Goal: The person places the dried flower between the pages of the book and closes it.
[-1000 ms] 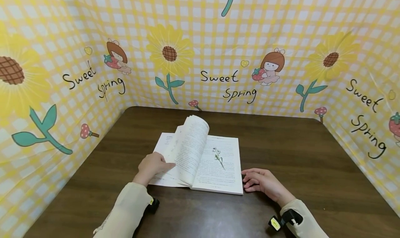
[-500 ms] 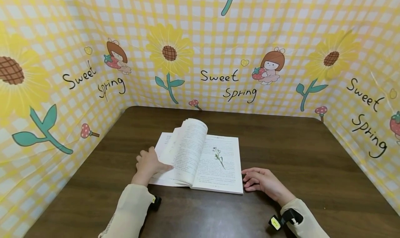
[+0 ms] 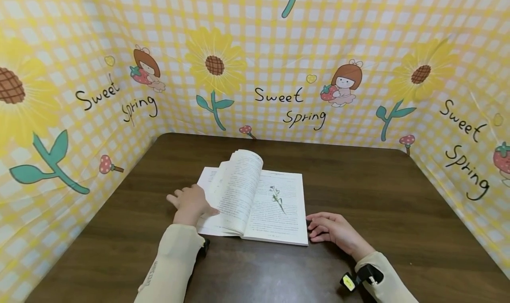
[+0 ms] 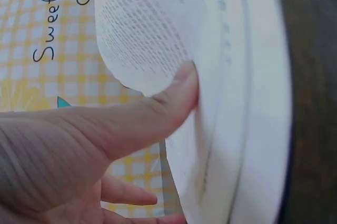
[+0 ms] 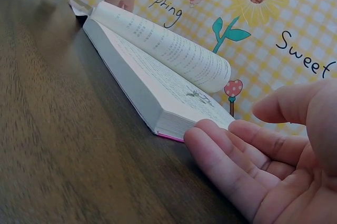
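Observation:
An open book lies on the table, a batch of its pages standing up in a curve over the left side. On the flat right-hand page is a small green sprig; I cannot tell if it is pressed or printed. My left hand is at the book's left edge, fingers spread, while its thumb presses against the pages. At the lower right edge of the book rests my right hand, fingers loosely bent, holding nothing. Its fingertips are close to the book's corner; contact is unclear.
Dark brown wooden table extends around the book. A yellow checked cloth with sunflowers and lettering walls in the back and both sides. A black strap device sits on the right wrist.
My left hand's fingers have lifted off the left page and spread outward to the left, the thumb staying on the pages. The raised pages have sunk slightly leftward. My right hand keeps its place.

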`<state>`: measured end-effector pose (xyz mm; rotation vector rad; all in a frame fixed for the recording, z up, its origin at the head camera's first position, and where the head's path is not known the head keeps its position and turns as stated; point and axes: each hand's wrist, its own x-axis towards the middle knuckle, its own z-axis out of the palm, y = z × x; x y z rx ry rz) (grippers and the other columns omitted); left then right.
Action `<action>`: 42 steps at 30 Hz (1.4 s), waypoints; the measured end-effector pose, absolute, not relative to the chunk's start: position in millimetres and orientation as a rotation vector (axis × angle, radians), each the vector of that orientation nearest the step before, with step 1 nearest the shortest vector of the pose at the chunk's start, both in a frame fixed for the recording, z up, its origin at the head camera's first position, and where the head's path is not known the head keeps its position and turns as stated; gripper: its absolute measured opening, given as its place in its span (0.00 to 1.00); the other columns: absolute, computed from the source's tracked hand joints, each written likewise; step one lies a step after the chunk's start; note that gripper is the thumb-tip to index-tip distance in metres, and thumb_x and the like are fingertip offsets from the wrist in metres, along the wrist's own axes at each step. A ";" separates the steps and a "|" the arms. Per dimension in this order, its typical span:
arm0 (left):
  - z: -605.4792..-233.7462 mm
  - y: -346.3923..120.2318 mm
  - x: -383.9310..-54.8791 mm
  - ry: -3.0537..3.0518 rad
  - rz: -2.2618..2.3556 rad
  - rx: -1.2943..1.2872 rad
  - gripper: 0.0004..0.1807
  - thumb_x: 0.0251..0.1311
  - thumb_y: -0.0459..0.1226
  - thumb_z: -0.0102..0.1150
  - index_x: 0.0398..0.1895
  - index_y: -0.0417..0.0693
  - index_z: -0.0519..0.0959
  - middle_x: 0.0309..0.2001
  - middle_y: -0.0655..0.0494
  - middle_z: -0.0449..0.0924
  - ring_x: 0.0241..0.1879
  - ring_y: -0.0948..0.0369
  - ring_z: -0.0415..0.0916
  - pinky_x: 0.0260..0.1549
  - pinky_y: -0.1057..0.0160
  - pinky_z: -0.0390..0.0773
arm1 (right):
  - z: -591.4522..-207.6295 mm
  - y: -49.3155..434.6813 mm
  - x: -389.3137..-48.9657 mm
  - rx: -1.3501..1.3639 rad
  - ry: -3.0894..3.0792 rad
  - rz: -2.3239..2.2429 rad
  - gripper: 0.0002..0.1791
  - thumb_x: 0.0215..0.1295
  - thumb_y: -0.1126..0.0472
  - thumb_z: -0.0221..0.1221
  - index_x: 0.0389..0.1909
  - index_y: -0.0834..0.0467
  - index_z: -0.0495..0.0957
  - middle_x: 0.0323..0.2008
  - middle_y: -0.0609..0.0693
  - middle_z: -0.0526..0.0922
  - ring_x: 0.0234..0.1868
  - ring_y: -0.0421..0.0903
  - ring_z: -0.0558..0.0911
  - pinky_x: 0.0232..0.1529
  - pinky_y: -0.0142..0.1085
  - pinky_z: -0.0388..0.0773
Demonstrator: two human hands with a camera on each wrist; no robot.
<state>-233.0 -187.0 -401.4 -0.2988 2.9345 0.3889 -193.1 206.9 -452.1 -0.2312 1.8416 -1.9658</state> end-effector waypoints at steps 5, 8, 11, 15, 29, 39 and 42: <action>-397.9 -186.7 -236.9 2.895 0.377 -0.320 0.51 0.37 0.60 0.80 0.52 0.26 0.73 0.55 0.20 0.68 0.57 0.25 0.60 0.56 0.26 0.51 | -451.4 207.6 -192.7 -0.242 1.840 -1.965 0.22 0.74 0.65 0.52 0.59 0.80 0.68 0.36 0.54 0.80 0.32 0.43 0.84 0.39 0.39 0.84; -400.3 -190.9 -238.1 2.886 0.440 -0.341 0.53 0.35 0.60 0.80 0.53 0.25 0.72 0.54 0.17 0.66 0.57 0.24 0.60 0.55 0.26 0.53 | -452.1 208.1 -193.1 -0.237 1.839 -1.968 0.22 0.74 0.64 0.52 0.59 0.79 0.69 0.36 0.54 0.80 0.32 0.43 0.84 0.39 0.39 0.84; -404.1 -196.6 -238.1 2.881 0.526 -0.360 0.56 0.33 0.59 0.81 0.55 0.23 0.70 0.53 0.16 0.65 0.55 0.23 0.59 0.53 0.27 0.55 | -452.3 207.8 -193.1 -0.232 1.839 -1.968 0.22 0.74 0.64 0.53 0.59 0.79 0.69 0.36 0.54 0.80 0.32 0.43 0.84 0.40 0.39 0.84; -409.0 -205.7 -237.1 2.849 0.674 -0.372 0.60 0.32 0.58 0.82 0.57 0.21 0.65 0.54 0.15 0.63 0.53 0.24 0.58 0.50 0.28 0.55 | -452.0 206.6 -192.7 -0.228 1.841 -1.962 0.23 0.74 0.65 0.52 0.59 0.80 0.68 0.36 0.54 0.80 0.32 0.44 0.84 0.40 0.39 0.84; -424.1 -231.8 -237.3 2.743 1.212 -0.212 0.57 0.41 0.37 0.82 0.68 0.25 0.52 0.64 0.23 0.59 0.63 0.33 0.60 0.62 0.38 0.62 | -449.6 207.9 -193.0 -0.231 1.854 -1.956 0.23 0.75 0.64 0.51 0.59 0.80 0.67 0.36 0.55 0.80 0.32 0.44 0.83 0.40 0.40 0.84; -427.5 -241.1 -239.1 2.703 1.579 0.014 0.57 0.43 0.30 0.80 0.74 0.33 0.52 0.68 0.30 0.60 0.69 0.38 0.57 0.66 0.42 0.61 | -453.0 209.6 -194.8 -0.233 1.852 -1.958 0.21 0.74 0.64 0.52 0.57 0.78 0.70 0.36 0.55 0.80 0.32 0.44 0.83 0.40 0.40 0.84; -420.4 -243.6 -235.1 2.652 1.672 0.045 0.56 0.45 0.29 0.78 0.76 0.36 0.53 0.69 0.33 0.61 0.69 0.39 0.60 0.63 0.46 0.66 | -453.5 209.1 -195.0 -0.227 1.856 -1.949 0.21 0.74 0.64 0.52 0.58 0.78 0.70 0.36 0.55 0.80 0.32 0.44 0.83 0.40 0.40 0.84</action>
